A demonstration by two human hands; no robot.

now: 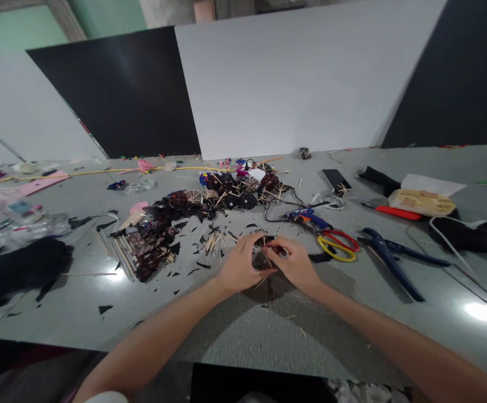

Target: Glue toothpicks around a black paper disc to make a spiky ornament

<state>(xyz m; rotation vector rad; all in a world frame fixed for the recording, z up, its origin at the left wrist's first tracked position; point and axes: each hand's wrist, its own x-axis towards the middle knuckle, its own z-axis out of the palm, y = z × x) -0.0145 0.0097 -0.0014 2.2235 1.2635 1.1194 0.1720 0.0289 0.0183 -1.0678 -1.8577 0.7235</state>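
Observation:
My left hand (240,267) and my right hand (297,267) meet over the front middle of the table. Between them is a small dark piece stuck with thin wooden sticks (262,258), mostly covered by my fingers. Curled round its left side, my left hand grips it. The fingers of my right hand pinch at its upper right; exactly what they press on is hidden. A loose pile of thin sticks (215,242) lies just beyond my left hand. Behind stand dark balls with sticks fanning out of them (249,184).
Right of my hands lie a blue glue gun (310,217), scissors with red and yellow handles (338,246) and dark blue pliers (394,260). A phone (336,179) is farther back. Black scraps and a dark brown heap (149,246) spread leftward. Tall boards (294,84) close off the back.

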